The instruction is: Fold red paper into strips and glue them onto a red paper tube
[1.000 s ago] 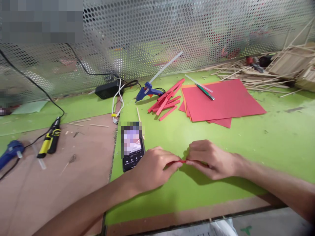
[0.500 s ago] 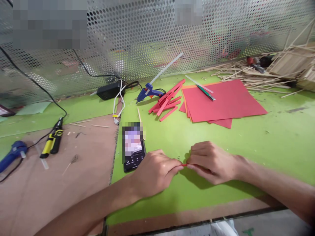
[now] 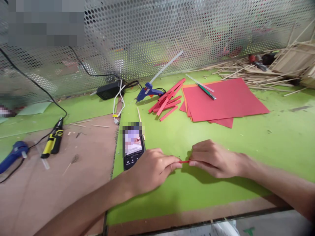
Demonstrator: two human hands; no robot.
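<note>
A narrow red paper strip [image 3: 184, 161] spans the small gap between my two hands, low over the green tabletop. My left hand [image 3: 157, 168] pinches its left end between thumb and fingers. At the other end, my right hand [image 3: 213, 159] is closed in a similar pinch, its fingers curled. Most of the strip is hidden inside the hands. Just behind my left wrist lies a phone [image 3: 133, 144] with its screen lit, partly covered by that hand. Farther back, several folded red strips [image 3: 168, 101] lie in a loose pile.
Right of the pile are stacked red sheets [image 3: 226, 105] with a green craft knife [image 3: 206, 91] on top. A blue glue gun [image 3: 147, 92] stands behind. Yellow-black pliers [image 3: 52, 139] and another blue glue gun [image 3: 14, 154] are left. Thin wooden sticks [image 3: 246, 73] heap up at back right.
My hands have moved slightly apart, so more of the red strip shows between the fingertips. Both hands sit a little higher in the view.
</note>
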